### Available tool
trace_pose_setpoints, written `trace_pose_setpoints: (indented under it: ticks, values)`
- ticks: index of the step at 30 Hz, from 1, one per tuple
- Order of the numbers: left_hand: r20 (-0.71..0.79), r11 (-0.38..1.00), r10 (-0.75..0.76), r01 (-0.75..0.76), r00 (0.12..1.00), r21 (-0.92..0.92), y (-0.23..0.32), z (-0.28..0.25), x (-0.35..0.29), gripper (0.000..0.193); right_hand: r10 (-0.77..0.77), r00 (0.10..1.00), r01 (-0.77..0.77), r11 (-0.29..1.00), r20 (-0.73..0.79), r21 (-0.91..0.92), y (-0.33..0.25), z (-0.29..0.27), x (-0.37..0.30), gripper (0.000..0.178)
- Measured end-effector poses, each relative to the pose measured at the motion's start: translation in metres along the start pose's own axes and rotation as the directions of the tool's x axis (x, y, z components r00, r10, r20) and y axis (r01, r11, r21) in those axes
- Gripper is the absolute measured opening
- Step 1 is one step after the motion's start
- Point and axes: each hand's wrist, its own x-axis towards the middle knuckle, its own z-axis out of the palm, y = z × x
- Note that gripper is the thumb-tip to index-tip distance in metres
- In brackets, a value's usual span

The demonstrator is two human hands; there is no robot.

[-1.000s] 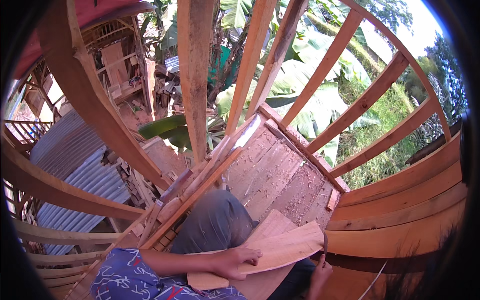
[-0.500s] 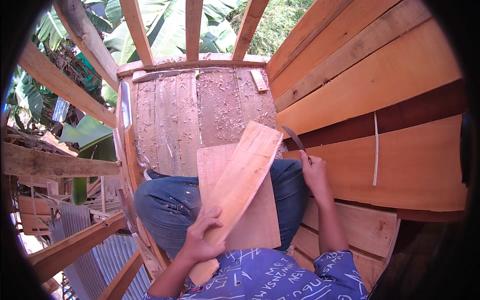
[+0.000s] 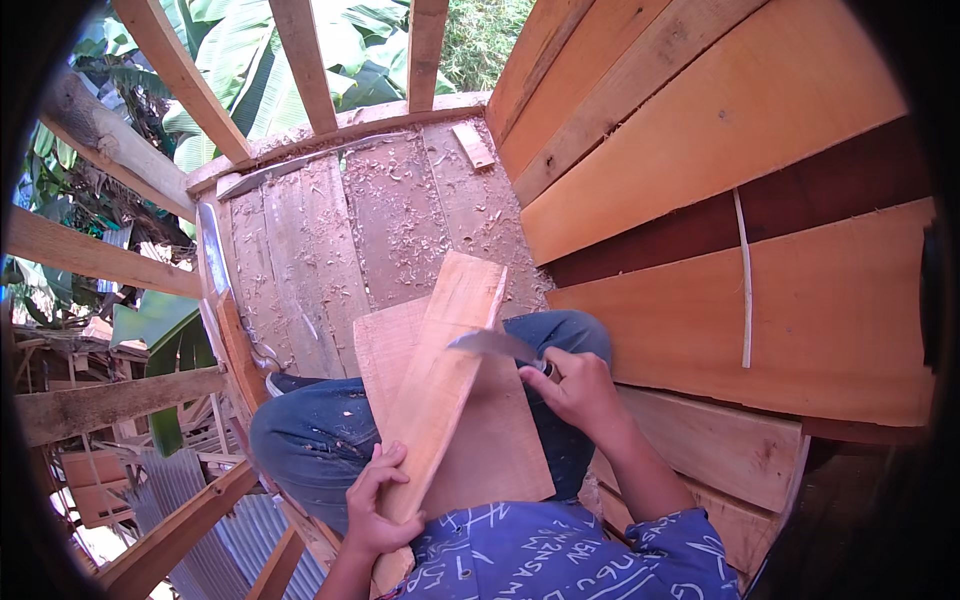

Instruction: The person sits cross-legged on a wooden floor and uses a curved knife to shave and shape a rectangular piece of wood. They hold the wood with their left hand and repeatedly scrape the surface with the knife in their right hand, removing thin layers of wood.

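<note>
My left hand (image 3: 378, 500) is closed round the lower end of a long narrow wooden board (image 3: 446, 350), which slants up and away across my lap. Beneath it a wider, thinner wooden board (image 3: 500, 430) lies over my legs. In my right hand (image 3: 582, 388) is a knife (image 3: 497, 346) with a curved blade and a dark handle. Its blade points left and overlaps the right edge of the narrow board; whether it touches the wood I cannot tell. My right fingers wrap the handle, hiding most of it.
Wood shavings (image 3: 400, 205) litter the plank floor (image 3: 290, 225) ahead. A small wood block (image 3: 472, 146) lies at the far side, and a long saw-like blade (image 3: 270, 175) along the far edge. Wide planks (image 3: 720, 120) form the right wall; wooden rails (image 3: 110, 255) stand at the left.
My right hand has swung the knife left and nearer, from beside the board to over its right edge. The left hand keeps its grip on the board; the whole view has turned slightly.
</note>
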Motion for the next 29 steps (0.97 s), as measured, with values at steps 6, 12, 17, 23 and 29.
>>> trace_pose_setpoints:
  ticks: [6,12,17,23,29]
  values:
    - [0.004,1.0,0.011,-0.011,1.0,0.004,0.001,0.004,0.001,0.048,-0.016,0.995,0.032,0.986,0.101,-0.163,-0.007,-0.012,-0.006,0.046]
    - [0.02,0.999,0.014,-0.015,1.0,0.042,0.0,0.005,-0.003,0.049,0.24,0.966,-0.25,0.963,-0.099,-0.099,0.016,-0.018,0.027,0.044]
    - [0.012,0.997,0.056,-0.056,0.998,0.055,-0.006,0.002,-0.008,0.048,0.027,0.974,-0.062,0.987,-0.226,-0.15,0.007,-0.006,0.003,0.026]
    - [0.017,0.999,0.021,-0.021,1.0,0.029,-0.007,0.002,-0.008,0.049,0.077,0.996,-0.068,0.977,-0.037,0.201,-0.016,-0.013,-0.021,0.025]
    - [0.035,0.999,0.038,-0.039,0.999,0.037,-0.009,0.001,-0.007,0.049,0.115,0.991,-0.121,0.989,-0.072,-0.086,0.009,-0.005,0.005,0.03]
